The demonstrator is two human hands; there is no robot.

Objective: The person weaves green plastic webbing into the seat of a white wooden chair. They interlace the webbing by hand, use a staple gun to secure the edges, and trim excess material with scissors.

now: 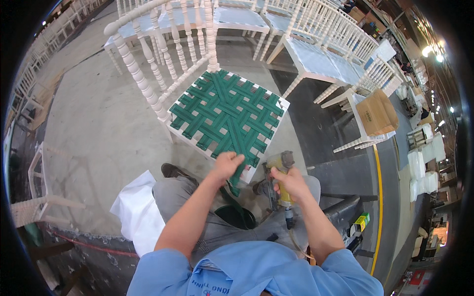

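A white chair (139,81) with turned spindles stands in front of me, its seat woven with green webbing (228,111). Two bands cross diagonally over the weave. At the near corner of the seat, my left hand (227,165) is closed on a green webbing strap (236,185), whose loose length hangs down to a green coil (236,216) between my legs. My right hand (293,184) grips a yellow air staple gun (285,195), upright just right of that corner. An air hose (297,242) runs from its lower end. The gun's nose appears apart from the seat frame.
White cloth (140,202) lies by my left leg. Several white chairs with pale seats (316,56) stand in rows behind. A cardboard box (376,112) rests on a chair at right. A small yellow-green box (362,222) sits near my right side, before a yellow floor line (379,197).
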